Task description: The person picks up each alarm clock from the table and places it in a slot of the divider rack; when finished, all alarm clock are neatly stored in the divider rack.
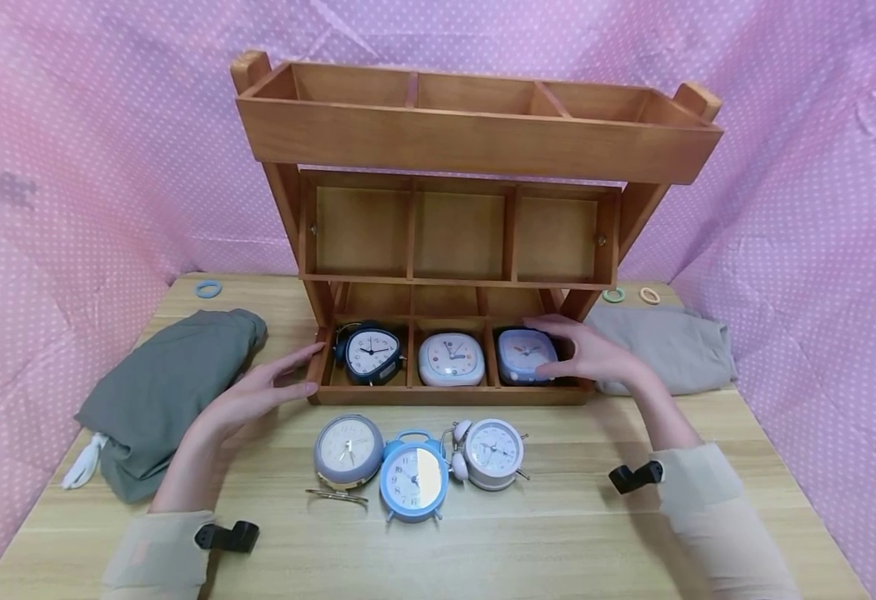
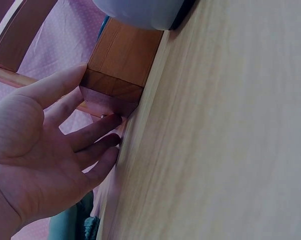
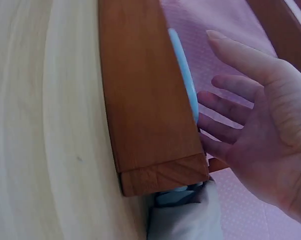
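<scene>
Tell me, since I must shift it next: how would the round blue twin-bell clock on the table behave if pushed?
The blue twin-bell clock lies face up on the table, so it would probably slide rather than roll. Its small feet and bells may snag the neighbouring grey clock. The shiny glass face looks fragile and slippery.

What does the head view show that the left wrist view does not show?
Only the head view shows the right hand at the blue square clock and three round alarm clocks on the light wooden table. Only the left wrist view shows the fingers against the shelf's corner from close up. Both show the left hand at the brown wooden shelf.
</scene>
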Tool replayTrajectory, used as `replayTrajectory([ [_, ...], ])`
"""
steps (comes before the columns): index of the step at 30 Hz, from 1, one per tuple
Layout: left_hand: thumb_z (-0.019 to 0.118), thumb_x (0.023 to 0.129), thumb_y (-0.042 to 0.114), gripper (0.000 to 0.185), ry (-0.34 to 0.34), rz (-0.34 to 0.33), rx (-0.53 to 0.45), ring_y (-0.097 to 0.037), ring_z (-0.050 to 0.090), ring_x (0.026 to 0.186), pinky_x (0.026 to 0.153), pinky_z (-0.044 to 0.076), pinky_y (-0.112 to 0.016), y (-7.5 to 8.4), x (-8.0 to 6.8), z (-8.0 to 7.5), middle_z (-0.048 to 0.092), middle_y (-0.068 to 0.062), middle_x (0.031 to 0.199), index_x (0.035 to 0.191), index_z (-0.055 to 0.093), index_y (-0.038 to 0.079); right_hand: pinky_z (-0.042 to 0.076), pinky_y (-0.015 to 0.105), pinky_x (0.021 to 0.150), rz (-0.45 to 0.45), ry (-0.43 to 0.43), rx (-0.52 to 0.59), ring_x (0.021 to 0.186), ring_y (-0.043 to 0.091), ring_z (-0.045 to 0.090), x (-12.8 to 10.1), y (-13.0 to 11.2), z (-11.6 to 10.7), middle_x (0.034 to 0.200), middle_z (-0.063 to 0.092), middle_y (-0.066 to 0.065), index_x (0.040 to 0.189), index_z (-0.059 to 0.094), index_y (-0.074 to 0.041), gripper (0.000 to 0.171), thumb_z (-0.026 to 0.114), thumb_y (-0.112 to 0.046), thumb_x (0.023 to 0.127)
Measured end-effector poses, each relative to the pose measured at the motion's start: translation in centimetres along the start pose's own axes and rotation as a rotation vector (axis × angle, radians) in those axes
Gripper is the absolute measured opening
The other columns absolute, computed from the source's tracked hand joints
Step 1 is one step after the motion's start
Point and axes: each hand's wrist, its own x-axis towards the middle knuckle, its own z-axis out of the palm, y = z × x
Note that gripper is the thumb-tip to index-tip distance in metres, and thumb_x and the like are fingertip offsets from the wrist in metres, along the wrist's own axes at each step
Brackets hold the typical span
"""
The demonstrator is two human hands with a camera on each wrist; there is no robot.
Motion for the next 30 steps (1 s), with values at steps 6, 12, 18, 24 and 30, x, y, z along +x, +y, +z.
replayTrajectory([
  [6, 0.064, 0.101, 0.043, 0.077, -0.002, 0.006, 0.008, -0.047, 0.007, 0.159, 0.119, 0.012, -0.079, 0.1, -0.1, 0.0, 0.017, -0.014, 0.174, 0.165, 0.026, 0.025, 0.04, 0.047, 0.118, -0.041, 0.13, 0.029, 0.145, 0.027, 0.047, -1.3, -0.7, 0.2, 0.154, 0.056, 0.006, 0.15, 0.055, -0.018, 0.069, 0.083, -0.028, 0.088],
  [12, 0.064, 0.1, 0.044, 0.078, -0.008, -0.01, 0.01, -0.048, 0.007, 0.159, 0.118, 0.013, -0.079, 0.2, -0.2, -0.1, 0.016, -0.014, 0.174, 0.165, 0.025, 0.026, 0.042, 0.012, 0.11, -0.132, 0.192, 0.189, 0.133, 0.02, 0.06, -1.8, -1.8, 1.4, 0.144, 0.064, 0.01, 0.145, 0.06, -0.014, 0.059, 0.081, -0.014, 0.089],
  [18, 0.064, 0.101, 0.043, 0.077, -0.012, 0.014, 0.018, -0.047, 0.009, 0.159, 0.118, 0.015, -0.078, 0.1, 0.0, 0.0, 0.018, -0.014, 0.173, 0.165, 0.025, 0.025, 0.054, 0.03, 0.106, -0.194, 0.179, 0.284, 0.123, 0.023, 0.066, -1.9, -3.3, 2.5, 0.135, 0.069, 0.012, 0.14, 0.063, -0.012, 0.054, 0.08, -0.009, 0.089],
  [24, 0.064, 0.101, 0.043, 0.078, -0.016, 0.014, 0.026, -0.048, 0.008, 0.159, 0.118, 0.014, -0.078, 0.2, 0.1, 0.0, 0.017, -0.015, 0.173, 0.165, 0.025, 0.025, 0.055, 0.046, 0.104, -0.241, 0.01, 0.279, 0.122, 0.026, 0.067, -1.8, -5.1, 3.7, 0.137, 0.068, 0.009, 0.144, 0.059, -0.009, 0.061, 0.082, -0.011, 0.088],
  [30, 0.064, 0.101, 0.043, 0.077, -0.015, 0.014, 0.026, -0.048, 0.009, 0.159, 0.118, 0.016, -0.077, 0.1, 0.1, -0.1, 0.017, -0.014, 0.174, 0.165, 0.025, 0.027, 0.049, 0.045, 0.113, -0.282, -0.191, 0.303, 0.131, 0.027, 0.062, -1.5, -6.2, 4.7, 0.144, 0.063, 0.011, 0.151, 0.049, -0.008, 0.071, 0.082, -0.014, 0.089],
])
